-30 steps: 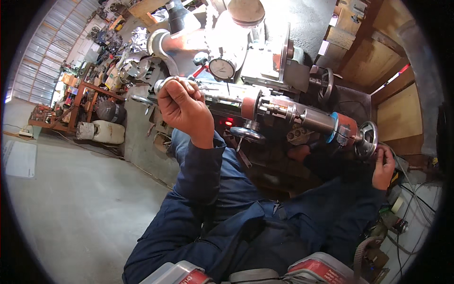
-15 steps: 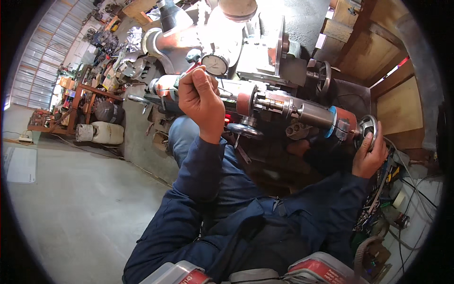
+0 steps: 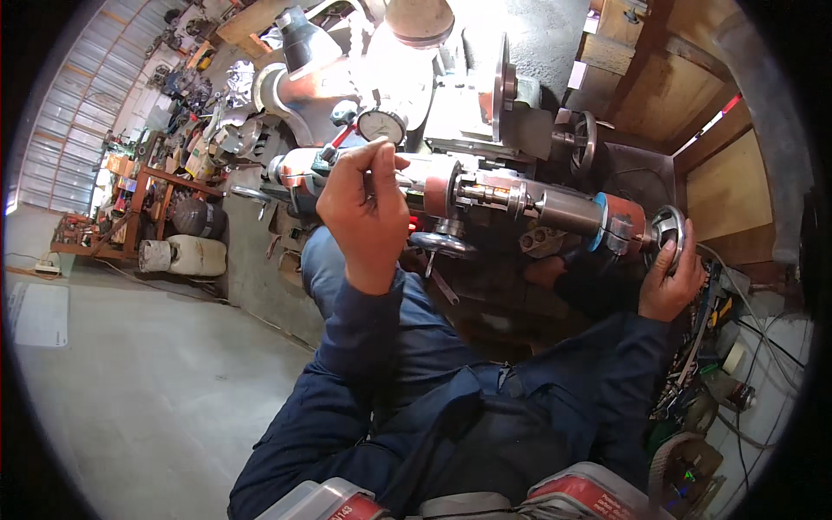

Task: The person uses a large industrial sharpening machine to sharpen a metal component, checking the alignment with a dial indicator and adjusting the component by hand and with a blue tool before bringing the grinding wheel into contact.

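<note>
My left hand (image 3: 364, 212) is raised in front of the machine, fingers curled and thumb close to the fingertips. What it pinches, if anything, I cannot make out. Just beyond its fingertips is a round dial gauge (image 3: 381, 127) with a white face, beside a red-handled clamp (image 3: 343, 134). My right hand (image 3: 672, 282) grips the rim of a metal handwheel (image 3: 667, 227) at the right end of the machine. Between the hands runs a steel cylinder (image 3: 570, 212) with a red and blue collar (image 3: 622, 224), in line with a slim spindle (image 3: 490, 192).
A lower handwheel (image 3: 444, 244) juts toward my knees, and another handwheel (image 3: 583, 143) stands at the back right. A bright lamp (image 3: 419, 22) hangs over the machine. Tools and cables (image 3: 732, 381) crowd the right side. A white gas cylinder (image 3: 198, 256) lies at the left.
My left hand has come slightly lower and nearer, its thumb and fingers a little more apart. My right hand remains on the handwheel. The whole view has shifted slightly.
</note>
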The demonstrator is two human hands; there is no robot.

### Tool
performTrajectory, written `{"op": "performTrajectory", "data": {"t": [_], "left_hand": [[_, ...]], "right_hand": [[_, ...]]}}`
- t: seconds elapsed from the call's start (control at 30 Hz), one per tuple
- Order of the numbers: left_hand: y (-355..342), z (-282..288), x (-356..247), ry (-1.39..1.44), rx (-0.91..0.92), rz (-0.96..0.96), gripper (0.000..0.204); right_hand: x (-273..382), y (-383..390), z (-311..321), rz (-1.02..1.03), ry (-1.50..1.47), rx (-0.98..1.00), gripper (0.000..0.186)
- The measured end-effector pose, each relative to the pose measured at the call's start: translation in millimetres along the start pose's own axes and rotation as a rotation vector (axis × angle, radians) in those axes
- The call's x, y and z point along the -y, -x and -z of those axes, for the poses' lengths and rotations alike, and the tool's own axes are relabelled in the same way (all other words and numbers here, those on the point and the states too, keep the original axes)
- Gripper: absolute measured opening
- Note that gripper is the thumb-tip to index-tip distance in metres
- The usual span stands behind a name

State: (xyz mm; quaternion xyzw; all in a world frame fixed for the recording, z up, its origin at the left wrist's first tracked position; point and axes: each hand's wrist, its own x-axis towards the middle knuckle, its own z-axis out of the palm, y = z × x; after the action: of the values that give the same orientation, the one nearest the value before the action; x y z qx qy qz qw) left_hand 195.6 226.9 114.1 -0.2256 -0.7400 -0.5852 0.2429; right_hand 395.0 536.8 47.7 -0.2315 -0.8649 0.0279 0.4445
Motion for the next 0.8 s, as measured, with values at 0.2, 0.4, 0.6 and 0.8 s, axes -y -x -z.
{"op": "performTrajectory", "data": {"t": [0.2,0.4,0.6,0.8], "left_hand": [[-16.5,26.5,33.7,0.637,0.345,-0.066,0.011],[3.0,1.3,3.2,0.362,-0.027,-0.032,0.018],[19.7,-1.3,10.5,-0.010,-0.284,-0.098,0.021],[7.5,18.0,24.8,0.363,-0.024,-0.021,0.022]], "right_hand": [[2.4,0.4,-2.6,-0.001,-0.010,-0.026,0.037],[-0.6,1.5,-2.9,-0.004,-0.010,-0.020,0.037],[0.6,0.9,-2.4,-0.005,-0.008,-0.028,0.037],[0.4,1.6,-2.0,0.007,-0.030,-0.034,0.037]]}}
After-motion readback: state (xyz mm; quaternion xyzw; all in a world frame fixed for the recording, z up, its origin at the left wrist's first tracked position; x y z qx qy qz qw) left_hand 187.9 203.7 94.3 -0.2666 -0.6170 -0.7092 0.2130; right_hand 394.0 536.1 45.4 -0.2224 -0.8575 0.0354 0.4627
